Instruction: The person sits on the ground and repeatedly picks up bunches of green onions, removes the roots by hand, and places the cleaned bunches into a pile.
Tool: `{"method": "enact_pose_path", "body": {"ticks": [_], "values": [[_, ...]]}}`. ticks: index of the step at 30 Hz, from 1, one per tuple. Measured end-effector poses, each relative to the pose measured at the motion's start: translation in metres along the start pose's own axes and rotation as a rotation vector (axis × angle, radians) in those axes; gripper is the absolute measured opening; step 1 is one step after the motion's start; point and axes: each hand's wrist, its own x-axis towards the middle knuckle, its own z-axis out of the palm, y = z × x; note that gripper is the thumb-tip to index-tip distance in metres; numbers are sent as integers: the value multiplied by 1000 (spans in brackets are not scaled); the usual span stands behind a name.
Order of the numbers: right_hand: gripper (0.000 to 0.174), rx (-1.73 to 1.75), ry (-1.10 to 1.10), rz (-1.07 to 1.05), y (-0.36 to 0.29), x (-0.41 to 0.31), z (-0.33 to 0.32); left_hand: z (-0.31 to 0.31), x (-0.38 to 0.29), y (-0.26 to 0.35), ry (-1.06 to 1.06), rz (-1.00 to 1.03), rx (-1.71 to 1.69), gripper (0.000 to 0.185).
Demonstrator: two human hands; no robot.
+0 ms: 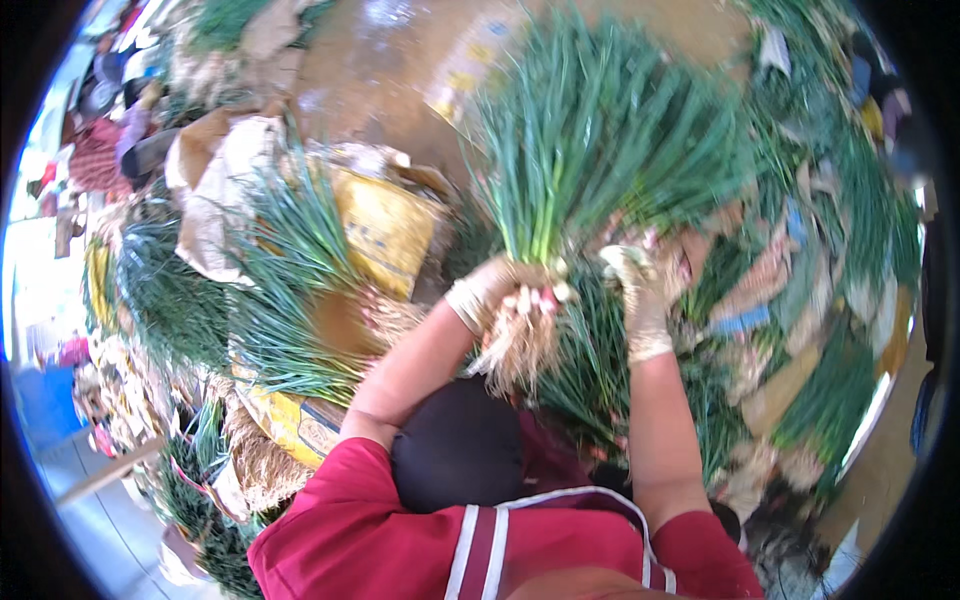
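My left hand [491, 289], in a pale glove, is shut on a bunch of green onions [544, 187] just above its white and pink bulbs. The roots hang down beneath that hand, and the long green leaves fan upward. My right hand [637, 289], gloved too, is beside the bunch at the right, near the bulbs of more green onions [675, 180]. Something pale shows at its fingertips; whether it grips it I cannot tell. Between and below my hands lie further green onions [592, 375].
Green onions [300, 360] lie on yellow sacks [386, 232] at the left. More heaps [795, 405] and sacking are at the right. Wet brown floor [360, 82] shows ahead. Other people [135, 127] are at the far left, and a person [892, 112] at the far right.
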Motion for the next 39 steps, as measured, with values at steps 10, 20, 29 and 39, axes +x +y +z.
{"method": "enact_pose_path", "body": {"ticks": [10,20,29,39], "values": [[48,-299,272,-79,3,8,55,15,8,-13,47,-84,-142,21],[35,498,398,-213,-36,-1,39,122,-39,25,-128,79,-140,21],[32,-830,220,-576,-102,-219,15,250,-223,-12,-169,235,293,17],[50,-1941,47,-721,-127,-404,68,256,-265,-128,-604,343,-288,18]]}}
